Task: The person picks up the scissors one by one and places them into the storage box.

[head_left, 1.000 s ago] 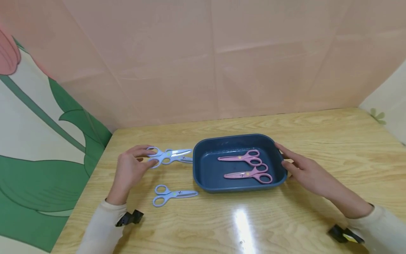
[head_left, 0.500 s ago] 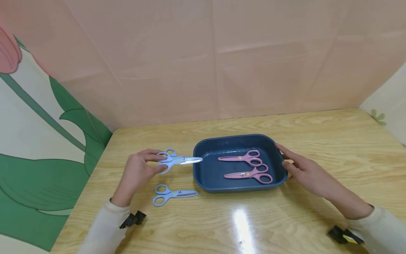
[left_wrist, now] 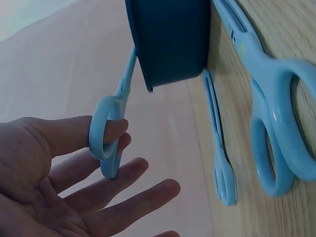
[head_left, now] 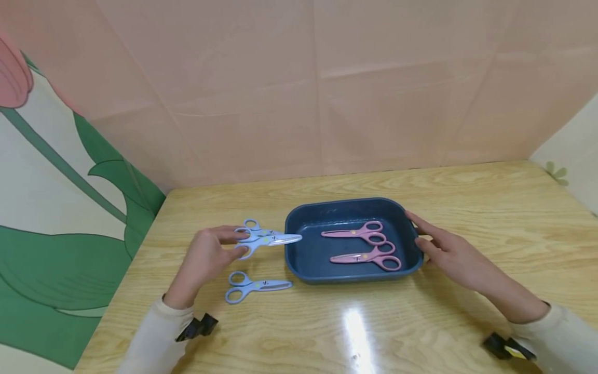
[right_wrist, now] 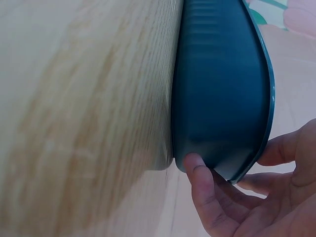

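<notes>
My left hand [head_left: 205, 259] pinches light blue scissors [head_left: 268, 240] by the handle loops between thumb and fingers. They hang above the table, tips overlapping the left rim of a dark blue tray [head_left: 355, 279]. In the left wrist view, the other fingers spread loosely beneath the held scissors [left_wrist: 112, 118]. Behind and below them, a second light blue pair [head_left: 252, 224] lies on the table, partly covered. A third light blue pair [head_left: 257, 285] lies nearer the front. My right hand [head_left: 450, 257] grips the tray's right end, fingertips at the rim and one digit low against the outer wall [right_wrist: 217, 89].
Inside the tray lie two pink scissors, one pair [head_left: 357, 232] farther back and one pair [head_left: 366, 257] nearer. The wooden table [head_left: 299, 322] meets a pink cloth wall [head_left: 299, 104] at the back. A panel with painted green leaves [head_left: 56, 280] stands at the left.
My left hand has moved right with the held scissors, bringing their tips from left of the tray to its rim. The right hand and the tray have stayed in place.
</notes>
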